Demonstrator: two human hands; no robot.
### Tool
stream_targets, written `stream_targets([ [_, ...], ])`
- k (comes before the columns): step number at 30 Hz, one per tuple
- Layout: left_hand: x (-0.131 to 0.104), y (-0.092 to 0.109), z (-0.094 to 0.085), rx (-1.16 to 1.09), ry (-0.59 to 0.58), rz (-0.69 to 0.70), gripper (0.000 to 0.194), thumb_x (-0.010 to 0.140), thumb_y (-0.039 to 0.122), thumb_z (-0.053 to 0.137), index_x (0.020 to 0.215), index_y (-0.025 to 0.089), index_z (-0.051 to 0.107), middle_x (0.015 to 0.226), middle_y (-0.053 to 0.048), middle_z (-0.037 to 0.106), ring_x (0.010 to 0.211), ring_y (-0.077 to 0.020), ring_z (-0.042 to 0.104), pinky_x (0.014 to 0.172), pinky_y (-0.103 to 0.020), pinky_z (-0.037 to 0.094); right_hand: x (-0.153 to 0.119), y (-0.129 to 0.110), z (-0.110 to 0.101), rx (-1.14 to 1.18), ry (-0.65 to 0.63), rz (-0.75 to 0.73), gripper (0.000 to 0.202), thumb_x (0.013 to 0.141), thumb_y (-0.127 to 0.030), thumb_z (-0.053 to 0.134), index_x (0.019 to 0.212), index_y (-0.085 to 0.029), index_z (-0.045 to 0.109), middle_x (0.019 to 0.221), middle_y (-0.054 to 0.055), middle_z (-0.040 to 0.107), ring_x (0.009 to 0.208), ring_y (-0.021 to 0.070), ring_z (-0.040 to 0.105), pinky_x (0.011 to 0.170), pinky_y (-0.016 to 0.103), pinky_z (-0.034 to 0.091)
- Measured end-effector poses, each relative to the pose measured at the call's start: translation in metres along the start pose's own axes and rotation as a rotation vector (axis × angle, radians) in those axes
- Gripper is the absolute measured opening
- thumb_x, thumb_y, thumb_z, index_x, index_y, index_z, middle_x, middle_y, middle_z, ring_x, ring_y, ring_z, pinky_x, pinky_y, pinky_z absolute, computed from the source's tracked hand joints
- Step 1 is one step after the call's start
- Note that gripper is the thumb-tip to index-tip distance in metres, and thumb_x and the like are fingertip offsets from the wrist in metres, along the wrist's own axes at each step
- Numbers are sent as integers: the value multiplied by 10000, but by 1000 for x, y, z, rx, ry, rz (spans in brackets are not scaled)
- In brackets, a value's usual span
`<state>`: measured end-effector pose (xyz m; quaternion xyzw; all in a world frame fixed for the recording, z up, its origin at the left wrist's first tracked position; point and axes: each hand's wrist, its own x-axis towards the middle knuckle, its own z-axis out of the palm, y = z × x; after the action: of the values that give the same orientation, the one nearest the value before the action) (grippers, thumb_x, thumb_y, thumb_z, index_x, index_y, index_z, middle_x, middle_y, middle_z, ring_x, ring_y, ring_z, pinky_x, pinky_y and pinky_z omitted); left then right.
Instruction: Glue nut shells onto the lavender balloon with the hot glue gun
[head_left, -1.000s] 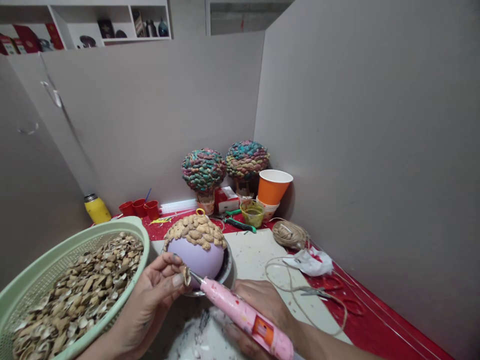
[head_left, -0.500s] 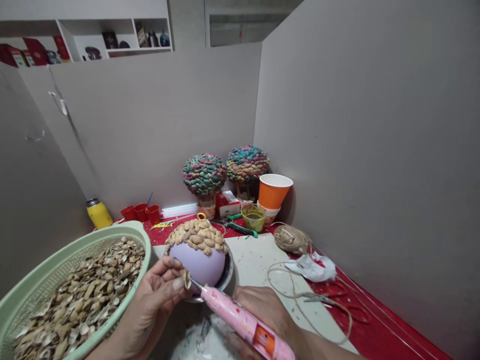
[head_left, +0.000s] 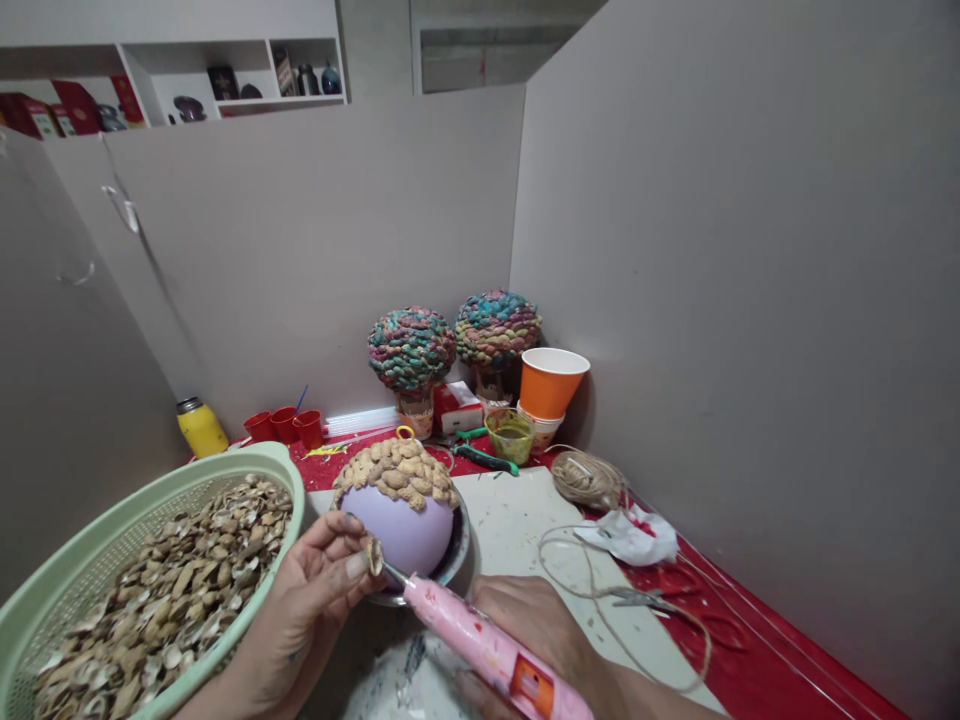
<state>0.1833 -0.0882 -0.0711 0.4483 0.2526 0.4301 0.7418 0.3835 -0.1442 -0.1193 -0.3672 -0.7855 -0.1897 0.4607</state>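
Between the thumb and fingers of my left hand [head_left: 315,590] is a peanut shell [head_left: 374,556], its hollow side turned right. My right hand [head_left: 529,625] grips a pink glue gun [head_left: 472,635], whose metal nozzle points left at the shell, touching or very close to it. Just behind them a lilac ball [head_left: 401,525] rests in a round bowl [head_left: 459,550]. Overlapping peanut shells [head_left: 397,472] cover the ball's top, while its lower front shows bare lilac. To my left, a green basket [head_left: 289,480] holds a heap of loose peanut shells [head_left: 172,590].
Two colourful shell-covered balls [head_left: 411,350] on stands are at the back. Beside them are an orange paper cup [head_left: 553,383], a yellow-green tub [head_left: 510,433] and green-handled pliers [head_left: 487,460]. Twine [head_left: 587,478], a crumpled white wrapper [head_left: 630,535] and scissors [head_left: 645,598] lie at right.
The whole view shifts very slightly. My hands, the peanut shell and the glue gun keep nearly the same positions relative to each other.
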Motion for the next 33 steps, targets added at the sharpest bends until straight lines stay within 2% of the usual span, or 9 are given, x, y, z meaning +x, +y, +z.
stream_targets([
  [5, 1, 0, 0, 7, 14, -6, 203, 764, 135, 729, 918, 181, 605, 848, -24, 659, 768, -126, 605, 738, -251, 509, -3, -1, 1, 4, 8, 11, 481, 982, -400, 290, 537, -228, 345, 409, -48, 365, 355, 95, 309, 371, 263, 204],
  [12, 1, -1, 1, -3, 10, 0, 193, 772, 122, 716, 918, 176, 602, 862, -31, 660, 775, -129, 610, 734, -252, 510, -1, -1, -2, -8, -27, -22, 490, 1000, -385, 253, 553, -223, 371, 432, -43, 396, 375, 95, 327, 384, 261, 223],
  [18, 1, -2, 0, -6, 15, 1, 202, 764, 120, 723, 921, 175, 607, 863, -36, 657, 786, -140, 615, 743, -262, 510, -3, -2, -3, 67, -9, 6, 424, 979, -368, 318, 580, -231, 355, 437, -49, 393, 371, 99, 340, 386, 256, 240],
  [23, 0, -5, 2, 23, 0, -18, 194, 759, 139, 731, 902, 180, 607, 840, -29, 647, 765, -136, 604, 751, -266, 499, -1, -5, -8, 99, -62, 61, 353, 949, -339, 335, 617, -226, 370, 486, -30, 438, 393, 108, 395, 403, 241, 296],
  [27, -1, -9, 0, 54, 9, -19, 199, 753, 142, 735, 902, 182, 608, 853, -25, 636, 776, -142, 597, 757, -273, 494, -1, -5, -8, 52, -21, 41, 349, 931, -329, 391, 598, -232, 351, 453, -51, 388, 363, 102, 344, 375, 246, 249],
  [31, -1, -10, -2, 62, 9, -14, 200, 759, 142, 730, 912, 179, 606, 855, -26, 634, 767, -139, 594, 760, -278, 493, 0, -6, -9, 57, -117, 34, 326, 926, -303, 373, 611, -223, 394, 497, -24, 452, 413, 116, 413, 420, 252, 313],
  [33, -1, -10, -1, 53, 4, -8, 202, 760, 136, 730, 913, 180, 604, 853, -24, 638, 771, -137, 599, 758, -272, 494, 0, -6, -9, 43, -86, 25, 356, 939, -307, 355, 594, -225, 387, 475, -27, 440, 399, 114, 400, 408, 254, 296],
])
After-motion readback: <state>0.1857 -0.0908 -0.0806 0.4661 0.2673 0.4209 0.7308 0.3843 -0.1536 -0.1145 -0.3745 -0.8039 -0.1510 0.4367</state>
